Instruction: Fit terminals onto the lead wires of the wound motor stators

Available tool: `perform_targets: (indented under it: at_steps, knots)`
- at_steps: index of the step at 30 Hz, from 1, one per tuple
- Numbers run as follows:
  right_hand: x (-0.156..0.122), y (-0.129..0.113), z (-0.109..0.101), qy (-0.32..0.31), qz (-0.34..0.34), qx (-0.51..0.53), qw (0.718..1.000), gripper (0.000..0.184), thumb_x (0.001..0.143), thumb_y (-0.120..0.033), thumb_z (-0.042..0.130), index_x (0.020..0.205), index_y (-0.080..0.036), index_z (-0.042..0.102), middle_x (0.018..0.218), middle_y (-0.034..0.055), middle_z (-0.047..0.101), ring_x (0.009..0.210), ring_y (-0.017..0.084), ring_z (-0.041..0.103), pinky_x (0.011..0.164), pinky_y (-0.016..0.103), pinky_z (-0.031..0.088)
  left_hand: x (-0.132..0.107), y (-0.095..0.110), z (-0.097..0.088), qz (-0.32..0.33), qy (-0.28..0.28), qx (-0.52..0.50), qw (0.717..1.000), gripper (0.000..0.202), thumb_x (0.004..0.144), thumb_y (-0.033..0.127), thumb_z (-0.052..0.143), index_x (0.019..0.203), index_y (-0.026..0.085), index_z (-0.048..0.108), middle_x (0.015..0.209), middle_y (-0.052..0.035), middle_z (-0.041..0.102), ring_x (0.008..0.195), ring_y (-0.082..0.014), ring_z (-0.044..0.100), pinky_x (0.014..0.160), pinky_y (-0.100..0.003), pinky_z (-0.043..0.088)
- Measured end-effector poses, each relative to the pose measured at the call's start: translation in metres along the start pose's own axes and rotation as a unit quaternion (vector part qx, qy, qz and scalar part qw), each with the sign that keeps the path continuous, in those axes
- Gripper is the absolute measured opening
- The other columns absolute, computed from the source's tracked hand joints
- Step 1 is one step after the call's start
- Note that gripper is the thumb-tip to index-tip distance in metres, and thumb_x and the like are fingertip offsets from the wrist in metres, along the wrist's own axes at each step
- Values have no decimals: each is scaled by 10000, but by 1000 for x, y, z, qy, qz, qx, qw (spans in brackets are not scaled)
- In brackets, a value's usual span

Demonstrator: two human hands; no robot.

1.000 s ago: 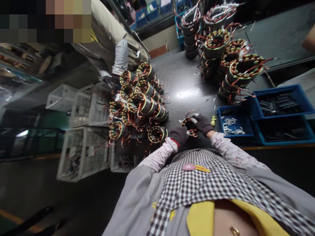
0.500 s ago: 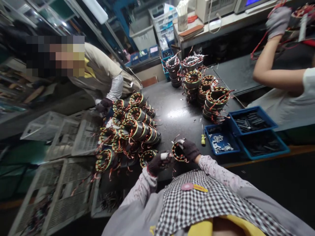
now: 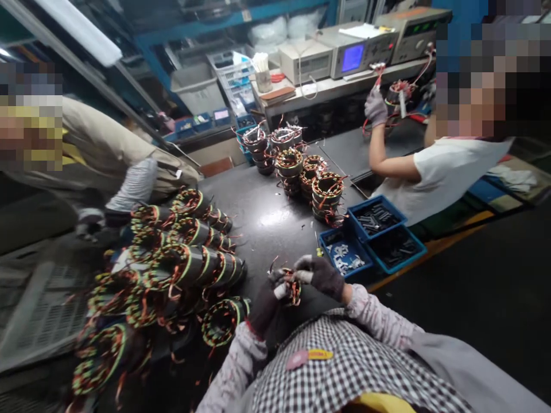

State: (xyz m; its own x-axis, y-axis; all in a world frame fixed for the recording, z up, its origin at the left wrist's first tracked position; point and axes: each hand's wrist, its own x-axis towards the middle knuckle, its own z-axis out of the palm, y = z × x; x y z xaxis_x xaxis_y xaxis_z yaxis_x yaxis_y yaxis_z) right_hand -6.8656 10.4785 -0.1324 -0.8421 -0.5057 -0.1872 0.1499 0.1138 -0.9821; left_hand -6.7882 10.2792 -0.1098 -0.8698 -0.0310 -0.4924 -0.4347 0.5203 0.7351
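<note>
A wire-wound motor stator (image 3: 295,293) is held on edge at the near side of the dark table, mostly covered by my gloved fingers. My left hand (image 3: 267,298) is closed around its left side. At its upper right, my right hand (image 3: 319,276) has its fingers pinched together on the stator's coil end; whether they hold a single wire there is too small to tell. A loose lead sticks up above the fingers. Left of my left hand, another stator (image 3: 218,322) lies on its side, beside rows of stacked stators (image 3: 193,267).
Blue bins hold white pieces (image 3: 344,258) and dark strips (image 3: 374,221) at right; a screwdriver (image 3: 319,251) lies beside them. More stators (image 3: 326,192) stand in stacks behind. One co-worker's gloved hand (image 3: 91,223) is at left; another co-worker (image 3: 396,163) works at right.
My view has swung right, so the table appears further left. The stator has turned from facing me to edge-on. My left hand now grips its side, and my right fingers have moved onto its top.
</note>
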Motion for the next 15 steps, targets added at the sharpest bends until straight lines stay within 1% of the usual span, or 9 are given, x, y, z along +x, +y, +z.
perform_targets:
  at_steps: [2,3,4,6,8,10,12,14,15]
  knots:
    - [-11,10,-34,114,20,-79,990,316,886,-479,690,1062,-221,746,999,71,779,920,248,709,879,413,582,3,-7,1,-13,12,38,999,388,888,301,585,1264,235,658,1186,-61,770,1125,-263,710,957,-411,583]
    - [-17,16,-52,160,38,-147,975,286,917,-430,657,1100,-227,743,1074,90,778,990,266,709,924,429,572,4,-11,4,-11,7,85,996,398,859,299,641,1248,220,666,1220,-80,762,1152,-279,700,994,-425,565]
    - [-22,21,-70,177,65,-233,954,265,948,-350,616,1144,-230,746,1183,120,764,1084,290,699,979,444,550,4,-14,7,-4,-4,144,989,390,840,309,688,1217,211,683,1233,-99,757,1165,-297,693,1018,-437,545]
    - [-31,29,-99,152,154,-378,900,311,911,-170,604,1174,-218,762,1349,189,703,1133,350,697,964,475,537,3,-16,17,19,-35,252,967,337,858,344,714,1166,205,713,1227,-123,755,1170,-317,686,1035,-444,515]
    - [-35,32,-116,125,215,-455,855,349,884,-81,577,1147,-191,777,1369,241,680,1079,378,719,891,480,539,0,-11,29,33,-48,324,944,259,936,328,631,1140,203,731,1212,-131,758,1166,-318,686,1031,-444,501]
    - [-34,31,-121,121,232,-482,836,304,938,-115,533,1119,-156,773,1286,268,707,1049,375,729,864,475,536,-3,-5,38,29,-61,360,931,293,999,299,527,1171,185,735,1238,-157,747,1188,-328,675,1033,-456,491]
    - [-27,30,-113,113,223,-498,830,307,1018,-228,483,1128,-141,755,1222,254,730,1090,360,718,904,466,531,-8,-1,42,16,-69,382,921,378,1036,299,451,1259,143,714,1297,-203,715,1235,-350,648,1054,-482,472]
    - [-17,31,-93,72,175,-480,857,340,1052,-331,472,1162,-152,738,1206,213,746,1131,330,706,956,437,522,-10,-2,45,20,-54,393,918,476,1041,369,478,1409,110,633,1401,-235,653,1322,-370,591,1118,-503,426]
    - [-11,32,-78,31,144,-458,877,344,1057,-361,476,1183,-167,730,1193,181,759,1124,301,710,963,407,522,-10,-4,47,29,-44,397,916,557,1021,420,533,1475,101,578,1443,-244,622,1356,-380,562,1154,-514,395]
